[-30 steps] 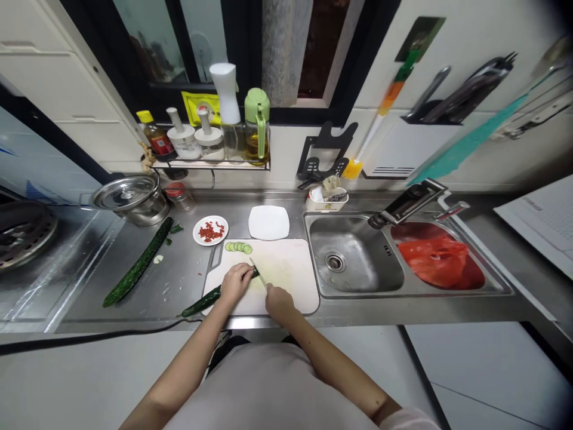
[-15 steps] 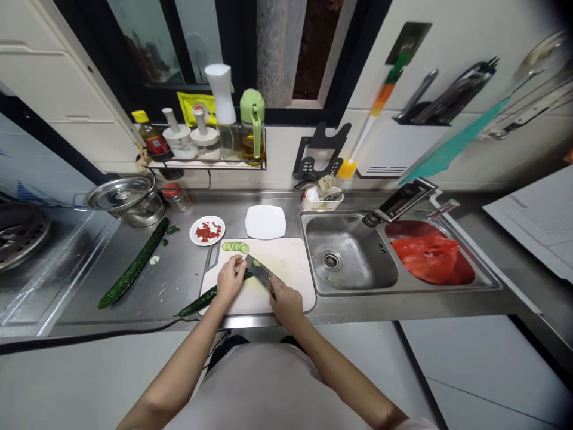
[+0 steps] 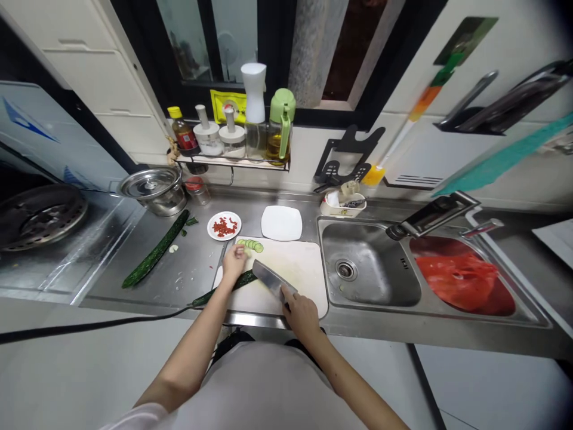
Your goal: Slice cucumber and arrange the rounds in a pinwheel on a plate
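My right hand (image 3: 301, 313) is wrapped round the handle of a kitchen knife (image 3: 271, 278), whose broad blade lies slanted above the white cutting board (image 3: 308, 280). The blade's far end is beside the cut end of a dark green cucumber (image 3: 244, 279), which runs under my left wrist and off the board's left edge. My left hand (image 3: 234, 263) has its fingers pinched at the near side of a row of cucumber slices (image 3: 251, 245). Between its fingertips is a pale cucumber slice (image 3: 248, 252), partly hidden.
A whole cucumber (image 3: 156, 249) and garlic pieces lie left of the board. Behind it stand a plate of chopped red pieces (image 3: 225, 235) and a white square plate (image 3: 282, 223). The sink (image 3: 371, 298) is to the right, a lidded pot (image 3: 156, 185) at back left.
My left hand has left the cucumber and moved up to the row of slices. The slice that stuck to the blade is off it. The view has turned left.
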The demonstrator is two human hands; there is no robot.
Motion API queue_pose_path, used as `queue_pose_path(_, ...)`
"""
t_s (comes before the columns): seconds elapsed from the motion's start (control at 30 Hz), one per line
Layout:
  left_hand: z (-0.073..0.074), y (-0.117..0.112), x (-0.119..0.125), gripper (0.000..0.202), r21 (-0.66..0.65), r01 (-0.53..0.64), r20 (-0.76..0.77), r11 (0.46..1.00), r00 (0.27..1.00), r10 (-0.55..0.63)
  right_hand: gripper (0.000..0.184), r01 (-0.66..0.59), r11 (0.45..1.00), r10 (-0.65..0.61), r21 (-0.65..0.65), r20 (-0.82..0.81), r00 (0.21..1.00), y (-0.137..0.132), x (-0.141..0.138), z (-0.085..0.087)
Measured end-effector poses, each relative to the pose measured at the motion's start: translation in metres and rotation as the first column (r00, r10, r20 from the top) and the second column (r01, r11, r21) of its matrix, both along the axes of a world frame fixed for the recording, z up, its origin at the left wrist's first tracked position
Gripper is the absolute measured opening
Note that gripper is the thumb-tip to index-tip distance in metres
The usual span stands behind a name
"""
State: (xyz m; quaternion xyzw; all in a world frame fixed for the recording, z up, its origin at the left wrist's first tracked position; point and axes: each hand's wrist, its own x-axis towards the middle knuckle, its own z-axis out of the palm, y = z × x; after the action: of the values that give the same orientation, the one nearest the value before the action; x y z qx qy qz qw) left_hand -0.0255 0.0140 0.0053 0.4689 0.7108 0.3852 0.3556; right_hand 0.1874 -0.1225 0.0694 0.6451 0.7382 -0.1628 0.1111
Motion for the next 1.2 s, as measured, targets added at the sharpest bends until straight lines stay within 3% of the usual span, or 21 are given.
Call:
queue_pose_path(0.07, -0.001, 0.007, -0.031, 0.028, 0.058, -0.189, -0.032, 0.98, 0.981, 0.191, 0.052, 0.032, 0.999, -0.032, -0.009, -0.007, 0.999, 0.0, 0.003, -0.001)
queue_pose_path(0.13, 0.0, 0.017, -0.07, 0.029, 0.108, -0.386, -0.057, 0.916, 0.918, 0.393, 0.052, 0.071, 0.997, -0.071, -0.02, -0.016, 0.997, 0.0, 0.006, -0.002)
queue_pose_path(0.23, 0.002, 0.035, -0.128, 0.03, 0.174, -0.53, -0.125, 0.83, 0.824, 0.553, 0.053, 0.116, 0.992, -0.117, -0.039, -0.037, 0.992, -0.001, 0.012, -0.004)
queue_pose_path(0.37, 0.003, 0.051, -0.182, 0.023, 0.072, -0.584, -0.347, 0.809, 0.746, 0.569, 0.05, 0.154, 0.987, -0.157, -0.054, -0.049, 0.986, -0.002, 0.016, -0.004)
queue_pose_path(0.47, 0.005, 0.054, -0.192, 0.025, -0.054, -0.564, -0.429, 0.824, 0.758, 0.491, 0.049, 0.163, 0.985, -0.166, -0.051, -0.066, 0.984, -0.003, 0.016, -0.005)
queue_pose_path(0.53, 0.007, 0.05, -0.181, 0.036, -0.058, -0.545, -0.451, 0.836, 0.762, 0.465, 0.047, 0.173, 0.984, -0.176, -0.04, -0.083, 0.981, -0.001, 0.015, -0.005)
queue_pose_path(0.6, 0.011, 0.043, -0.157, 0.047, 0.063, -0.496, -0.525, 0.866, 0.722, 0.451, 0.043, 0.204, 0.978, -0.208, -0.053, -0.094, 0.974, 0.001, 0.012, -0.004)
queue_pose_path(0.67, 0.014, 0.03, -0.121, 0.043, 0.13, -0.261, -0.521, 0.957, 0.803, 0.29, 0.04, 0.239, 0.967, -0.247, -0.084, -0.096, 0.964, 0.006, 0.009, -0.002)
queue_pose_path(0.7, 0.015, 0.021, -0.101, 0.036, 0.146, -0.071, -0.49, 0.987, 0.861, 0.134, 0.038, 0.247, 0.964, -0.257, -0.099, -0.099, 0.961, 0.008, 0.007, -0.001)
queue_pose_path(0.77, 0.014, 0.001, -0.062, 0.027, 0.188, 0.281, -0.434, 0.941, 0.883, -0.177, 0.033, 0.235, 0.965, -0.249, -0.116, -0.121, 0.961, 0.014, 0.003, 0.002)
queue_pose_path(0.87, 0.009, -0.029, -0.015, 0.024, 0.219, 0.568, -0.444, 0.793, 0.782, -0.437, 0.031, 0.196, 0.974, -0.212, -0.11, -0.152, 0.965, 0.021, -0.003, 0.004)
queue_pose_path(0.97, 0.0, -0.047, 0.007, 0.024, 0.229, 0.644, -0.487, 0.73, 0.725, -0.487, 0.03, 0.167, 0.982, -0.178, -0.086, -0.156, 0.972, 0.025, -0.011, 0.005)
queue_pose_path(1.2, -0.018, -0.048, 0.009, 0.025, 0.242, 0.647, -0.501, 0.724, 0.722, -0.478, 0.029, 0.125, 0.988, -0.137, -0.091, -0.142, 0.98, 0.03, -0.024, 0.006)
